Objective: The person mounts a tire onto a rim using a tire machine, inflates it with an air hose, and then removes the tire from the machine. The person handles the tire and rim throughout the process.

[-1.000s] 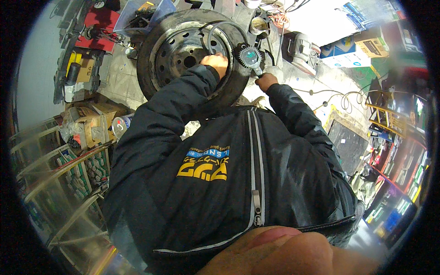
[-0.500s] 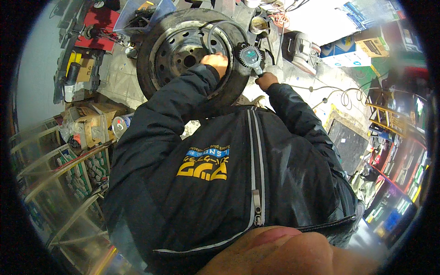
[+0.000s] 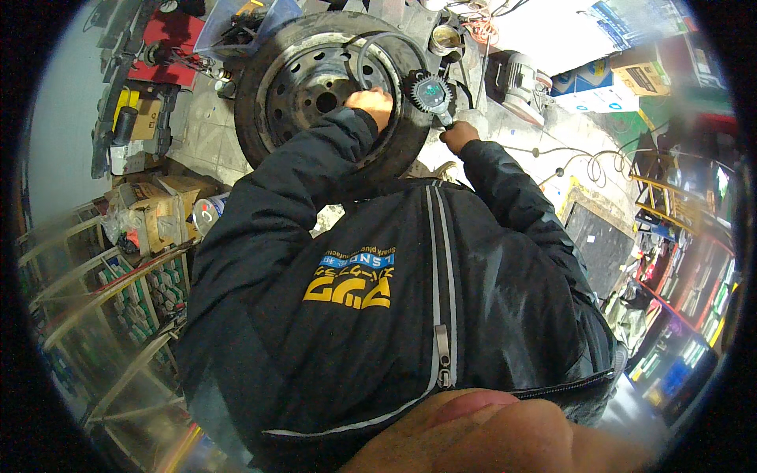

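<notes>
A black tyre (image 3: pixel 252 130) on a dark steel wheel rim (image 3: pixel 297 75) lies in front of me. My left hand (image 3: pixel 369 105) is closed at the inner right edge of the rim, at the end of a dark hose (image 3: pixel 364 57) that loops over the tyre. What its fingers grip there is mostly hidden, but it appears to be the hose's end. My right hand (image 3: pixel 460 136) is wrapped round the handle of a tyre inflator gauge (image 3: pixel 430 95) with a round, lit digital dial. The gauge is held at the tyre's right side.
A grey bench grinder (image 3: pixel 516 85) stands right of the tyre, with cables (image 3: pixel 595 162) on the floor nearby. Behind the tyre is a clear plastic bin (image 3: pixel 251 27). Cardboard boxes (image 3: pixel 154 209) and stocked shelves (image 3: pixel 134 303) line the left; more boxes (image 3: pixel 599 87) stand at right.
My right hand and the gauge have shifted very slightly, and the dial's lit display looks different. My left hand stays at the rim.
</notes>
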